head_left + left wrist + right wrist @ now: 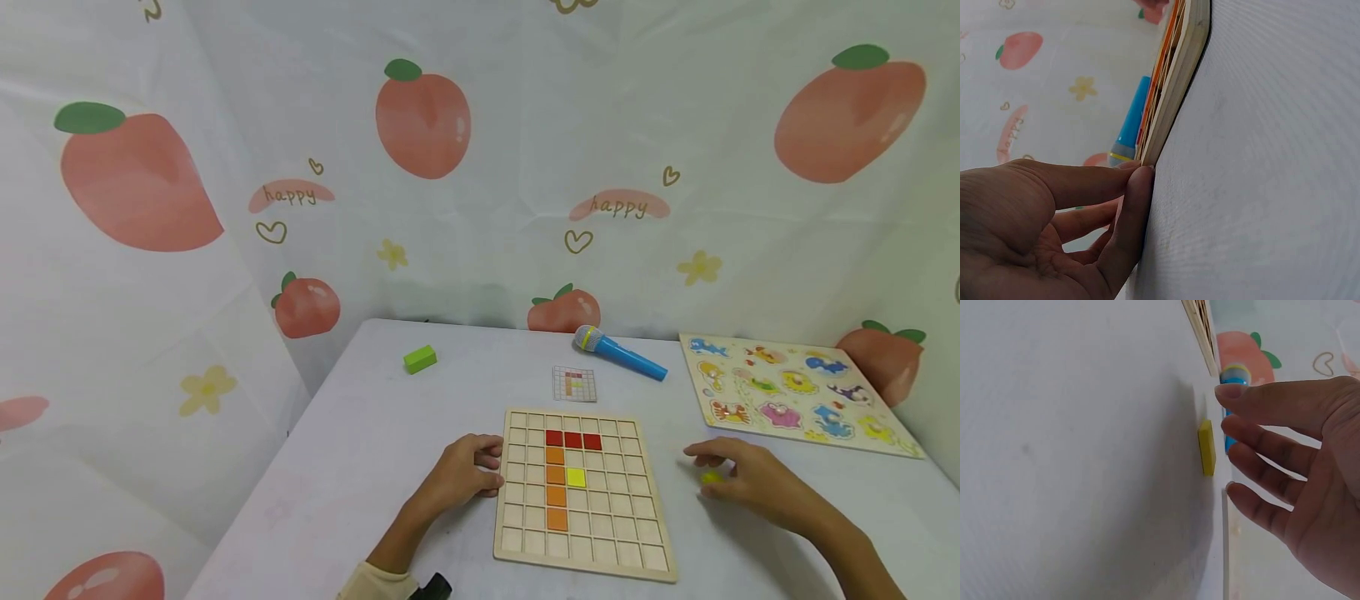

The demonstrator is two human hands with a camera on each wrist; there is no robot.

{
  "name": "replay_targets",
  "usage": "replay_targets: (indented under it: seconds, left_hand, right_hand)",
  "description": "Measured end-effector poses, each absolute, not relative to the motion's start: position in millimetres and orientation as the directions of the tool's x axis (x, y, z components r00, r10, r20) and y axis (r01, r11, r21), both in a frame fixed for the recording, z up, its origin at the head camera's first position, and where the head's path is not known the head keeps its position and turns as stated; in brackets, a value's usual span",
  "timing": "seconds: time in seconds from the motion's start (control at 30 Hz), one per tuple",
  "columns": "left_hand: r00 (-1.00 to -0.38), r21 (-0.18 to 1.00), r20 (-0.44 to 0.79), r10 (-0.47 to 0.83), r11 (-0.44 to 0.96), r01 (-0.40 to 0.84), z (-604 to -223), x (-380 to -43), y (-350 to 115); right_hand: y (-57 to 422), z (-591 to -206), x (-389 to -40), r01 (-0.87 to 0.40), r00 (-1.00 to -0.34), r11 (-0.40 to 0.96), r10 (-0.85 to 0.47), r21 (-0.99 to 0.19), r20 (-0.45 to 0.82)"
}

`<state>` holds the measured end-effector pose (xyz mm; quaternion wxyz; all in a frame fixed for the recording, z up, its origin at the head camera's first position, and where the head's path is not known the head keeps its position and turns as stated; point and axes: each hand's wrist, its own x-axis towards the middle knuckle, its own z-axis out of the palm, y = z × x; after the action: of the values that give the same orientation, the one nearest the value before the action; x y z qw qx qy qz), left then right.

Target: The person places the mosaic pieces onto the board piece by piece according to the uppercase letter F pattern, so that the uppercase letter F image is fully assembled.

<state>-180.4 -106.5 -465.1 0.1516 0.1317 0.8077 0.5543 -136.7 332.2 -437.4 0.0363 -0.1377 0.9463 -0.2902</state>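
Note:
At its left edge, the wooden grid board point(585, 533) is gripped by my left hand point(467, 468). In the left wrist view, thumb and finger point(1134, 219) come together at the board's rim point(1179, 75). Red tiles point(572, 440) fill part of one row, orange tiles point(556, 497) run down a column, and one yellow tile point(575, 477) sits beside them. To the right of the board, my right hand point(757, 483) is spread above a loose yellow tile point(1207, 449) on the table, thumb and fingers apart, nothing between them.
Behind the board lies a small pattern card point(574, 384). A blue toy microphone point(622, 354) is at the back, and an animal puzzle board point(795, 387) at the back right. A green block point(420, 359) lies back left. A fruit-print cloth point(480, 250) hangs behind the table.

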Motion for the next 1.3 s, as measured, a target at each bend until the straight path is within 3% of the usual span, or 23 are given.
replay_targets:
  seconds: [0.77,1.3]
  left_hand:
    - [-0.919,0.937,-0.098,0.383,0.348,0.045,-464,-179,-107]
    - [-0.920,0.937,-0.089,0.383,0.345,0.053,-466,-179,-107]
  right_hand:
    - [352,-440,-140,-0.080,-0.967,0.848,-0.194,-0.524,-0.166]
    - [356,-442,-139,-0.085,-0.963,0.831,-0.210,-0.550,-0.170]
